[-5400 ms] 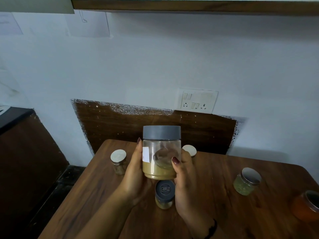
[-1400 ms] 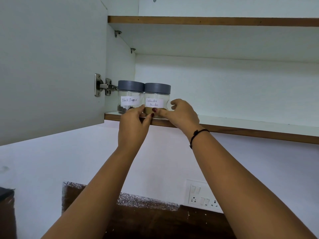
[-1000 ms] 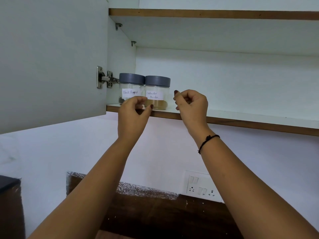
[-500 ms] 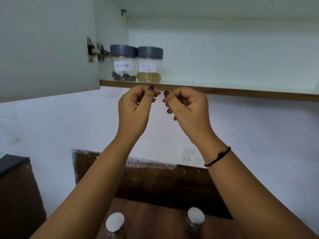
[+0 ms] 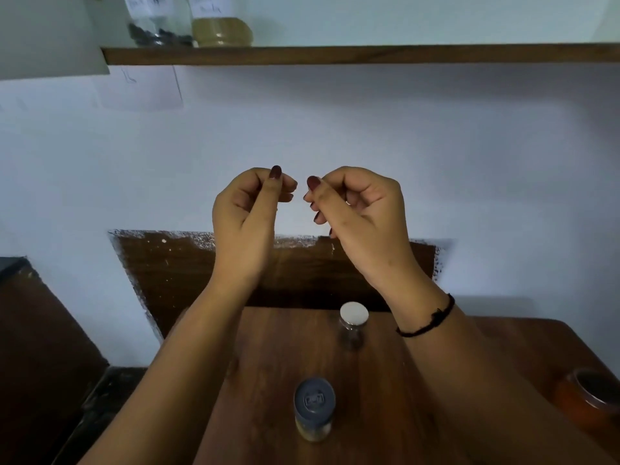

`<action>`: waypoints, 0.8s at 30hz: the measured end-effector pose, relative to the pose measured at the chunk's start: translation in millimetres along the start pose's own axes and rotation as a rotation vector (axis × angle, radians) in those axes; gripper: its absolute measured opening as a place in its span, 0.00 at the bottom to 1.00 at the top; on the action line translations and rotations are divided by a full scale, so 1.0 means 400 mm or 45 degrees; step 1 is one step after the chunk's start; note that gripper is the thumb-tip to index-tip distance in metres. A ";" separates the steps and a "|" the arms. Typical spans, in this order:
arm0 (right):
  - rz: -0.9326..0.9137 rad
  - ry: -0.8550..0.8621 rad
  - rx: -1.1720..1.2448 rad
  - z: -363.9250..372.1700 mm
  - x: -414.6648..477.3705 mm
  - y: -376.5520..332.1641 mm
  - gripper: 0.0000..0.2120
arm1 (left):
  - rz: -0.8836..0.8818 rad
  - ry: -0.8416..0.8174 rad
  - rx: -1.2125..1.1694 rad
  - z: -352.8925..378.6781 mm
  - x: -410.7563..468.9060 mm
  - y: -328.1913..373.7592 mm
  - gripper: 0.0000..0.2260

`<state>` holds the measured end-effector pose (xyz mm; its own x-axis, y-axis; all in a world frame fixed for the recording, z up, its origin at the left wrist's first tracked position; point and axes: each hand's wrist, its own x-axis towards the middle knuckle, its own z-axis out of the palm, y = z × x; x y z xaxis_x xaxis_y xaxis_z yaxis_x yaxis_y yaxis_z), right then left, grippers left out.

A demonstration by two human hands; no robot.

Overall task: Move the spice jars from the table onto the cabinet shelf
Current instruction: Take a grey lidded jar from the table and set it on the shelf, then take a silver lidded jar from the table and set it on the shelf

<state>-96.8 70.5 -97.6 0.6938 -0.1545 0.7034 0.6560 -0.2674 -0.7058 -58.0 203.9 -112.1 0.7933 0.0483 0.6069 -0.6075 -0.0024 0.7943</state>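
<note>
On the table (image 5: pixel 268 347), nearest, stands a jar with a grey lid (image 5: pixel 314 409). At the table's right edge is what seems an orange jar (image 5: pixel 590 401), blurred. Further back on the table stands a jar with a silver lid (image 5: pixel 353 325). Above the table the left hand (image 5: pixel 246 213) and right hand (image 5: pixel 359 209) hang close together, fingers curled in, holding nothing. High above the table, the shelf (image 5: pixel 335 54) carries a pepper jar (image 5: pixel 157 25) and a powder jar (image 5: pixel 221 28), side by side.

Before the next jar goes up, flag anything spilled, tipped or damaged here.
Nothing spilled or tipped: the dark-filled jar and tan-powder jar stand upright on the shelf. Only the brown wall panel has a ragged, white-speckled paint edge.
</note>
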 end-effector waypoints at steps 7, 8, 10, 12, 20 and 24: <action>0.054 -0.011 0.090 -0.052 -0.113 0.027 0.08 | -0.106 -0.038 -0.072 0.023 -0.119 -0.032 0.12; 0.060 -0.017 0.103 -0.059 -0.128 0.032 0.07 | -0.119 -0.049 -0.077 0.025 -0.135 -0.040 0.12; 0.083 -0.021 0.122 -0.072 -0.158 0.045 0.06 | -0.137 -0.075 -0.068 0.029 -0.167 -0.057 0.13; 0.121 -0.017 0.125 -0.087 -0.187 0.058 0.06 | -0.160 -0.100 -0.075 0.032 -0.199 -0.072 0.12; 0.211 -0.075 -0.020 -0.152 -0.304 0.111 0.09 | -0.313 -0.179 -0.062 0.051 -0.322 -0.120 0.10; 0.295 -0.121 -0.046 -0.190 -0.373 0.141 0.08 | -0.363 -0.275 -0.003 0.067 -0.392 -0.148 0.10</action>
<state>-186.1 6.2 -236.0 0.8504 -0.1262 0.5108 0.4663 -0.2690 -0.8428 -145.4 169.6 -253.6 0.9209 -0.1657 0.3527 -0.3602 -0.0166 0.9327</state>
